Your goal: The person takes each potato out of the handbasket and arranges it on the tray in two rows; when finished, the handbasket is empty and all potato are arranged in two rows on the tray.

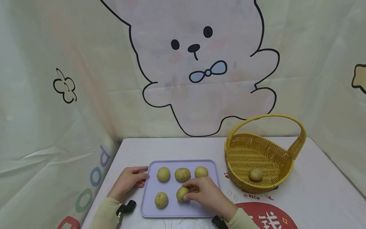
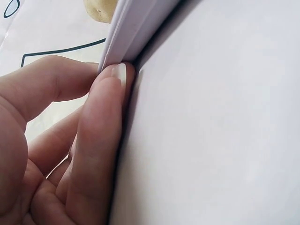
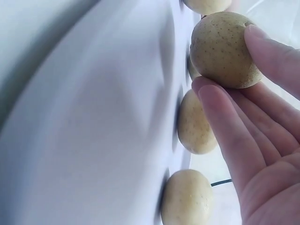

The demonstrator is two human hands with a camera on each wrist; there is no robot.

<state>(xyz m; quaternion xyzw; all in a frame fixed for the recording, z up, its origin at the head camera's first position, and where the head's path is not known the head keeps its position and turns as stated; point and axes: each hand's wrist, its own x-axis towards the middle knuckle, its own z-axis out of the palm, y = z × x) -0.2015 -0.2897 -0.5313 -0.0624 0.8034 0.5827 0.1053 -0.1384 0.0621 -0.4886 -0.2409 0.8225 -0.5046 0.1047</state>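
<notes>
A lilac tray [image 1: 177, 212] lies on the table, bearing several round potatoes. At the tray's left rim, my left hand [image 1: 128, 181] pinches the edge between thumb and fingers; the left wrist view shows the thumb against the rim [image 2: 136, 33]. Over the front half of the tray, my right hand [image 1: 204, 194] holds a potato [image 3: 225, 49] between thumb and fingertips. Left of it sits another potato [image 1: 161, 200]. Behind lie a potato [image 1: 163, 174], a longer one [image 1: 182, 175] and a third [image 1: 201, 172], partly covered by the right hand.
To the right of the tray stands a yellow woven basket [image 1: 243, 146] with a tall arched handle; one potato [image 1: 255, 174] lies inside. The white table covering [image 1: 177, 148] carries a red print [image 1: 266, 213] at front right. Cartoon-printed cloth hangs behind and at both sides.
</notes>
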